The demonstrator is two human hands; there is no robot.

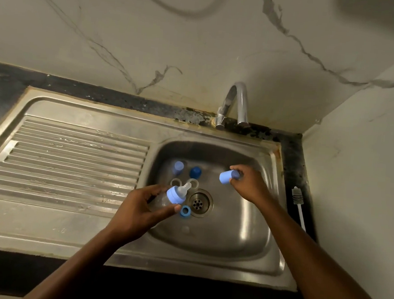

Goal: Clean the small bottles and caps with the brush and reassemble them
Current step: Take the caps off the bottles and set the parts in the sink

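Now, left hand (138,207): fingers curled round the small bottle (171,196), above the sink (244,227) basin.
Right hand (247,184): fingers pinch a pale blue cap (225,177).
Brush (298,203): on the desk (294,158), right of sink.

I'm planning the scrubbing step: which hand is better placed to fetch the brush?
Right. The brush lies right of the sink, nearest the right hand, which must first drop its cap. The left hand grips the bottle.
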